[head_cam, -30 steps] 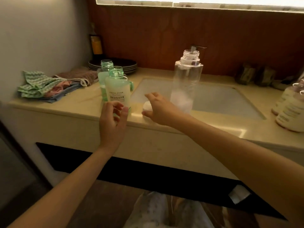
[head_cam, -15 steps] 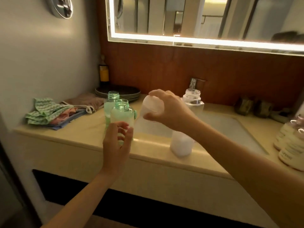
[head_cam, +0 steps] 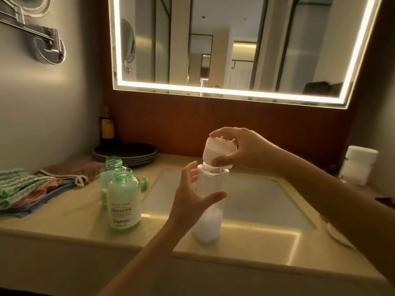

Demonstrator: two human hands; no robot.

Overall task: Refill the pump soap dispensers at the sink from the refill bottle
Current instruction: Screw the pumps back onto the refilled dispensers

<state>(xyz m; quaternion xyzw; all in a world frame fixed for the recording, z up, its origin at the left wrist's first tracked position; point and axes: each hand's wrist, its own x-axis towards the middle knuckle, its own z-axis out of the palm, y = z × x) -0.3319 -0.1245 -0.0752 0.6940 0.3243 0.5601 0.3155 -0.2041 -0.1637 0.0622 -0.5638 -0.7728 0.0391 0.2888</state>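
Head view: right hand (head_cam: pixel 245 150) pinches cap (head_cam: pixel 218 151), now over refill bottle (head_cam: pixel 210 221); spread left hand (head_cam: pixel 190 199) moved beside it.

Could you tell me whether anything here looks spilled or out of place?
No spill shows. Both green dispensers stand open, pumps off; the right hand holds the white cap at the neck of the refill bottle.

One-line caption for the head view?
Right hand holds the white cap over the neck of the clear refill bottle, open left hand beside it; two uncapped green dispensers stand left.
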